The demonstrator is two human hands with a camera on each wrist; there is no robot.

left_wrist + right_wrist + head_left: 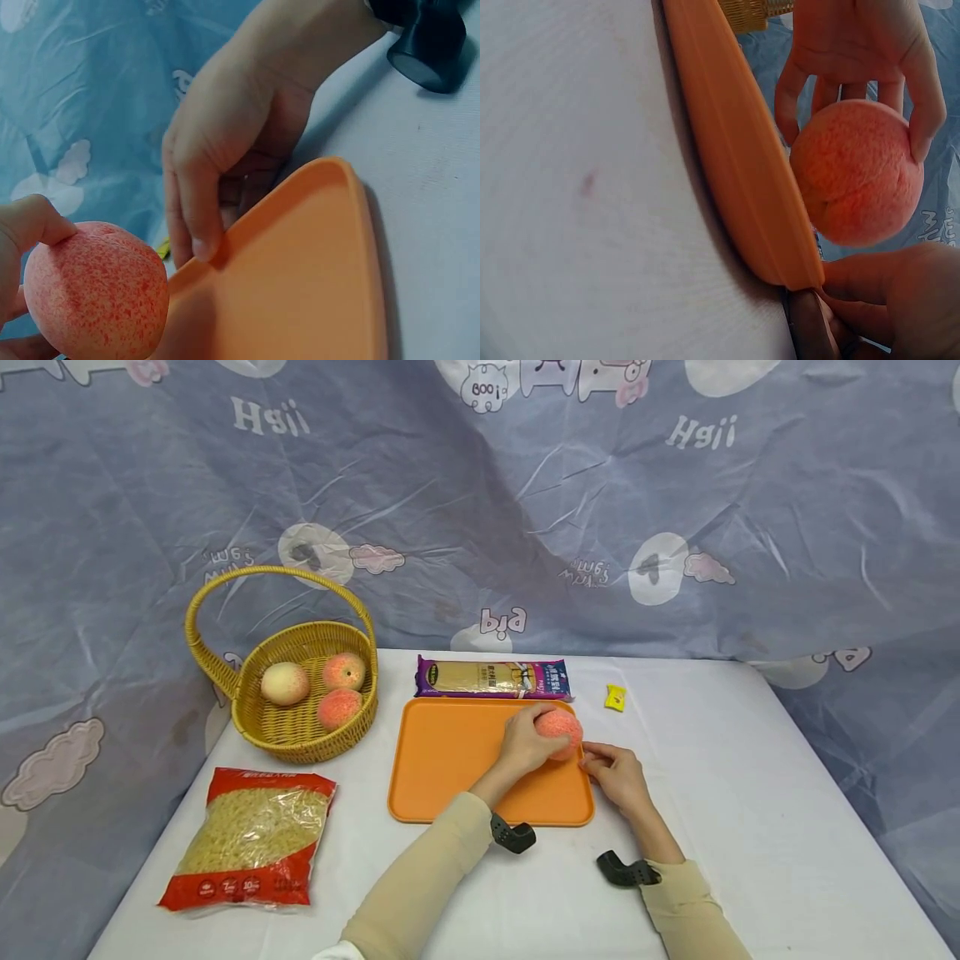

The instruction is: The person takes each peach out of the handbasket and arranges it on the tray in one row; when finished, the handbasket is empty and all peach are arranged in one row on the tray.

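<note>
In the head view my left hand (527, 742) grips a pink peach (559, 733) over the right part of an orange tray (450, 760). The left wrist view shows the thumb and fingers around the peach (101, 289); whether it touches the tray is hard to tell. My right hand (618, 777) is at the tray's right edge. Its thumb and fingers pinch the rim, as the right wrist view shows with the hand (900, 307) at the end of the tray (735, 150). Part of the right fingers is hidden beneath the rim.
A yellow wicker basket (258, 739) with three peaches stands at the left. In front of it lies a red pasta bag (247, 839). Behind the tray is a purple pasta packet (491, 678), with a small yellow wrapped piece (615, 697) to its right.
</note>
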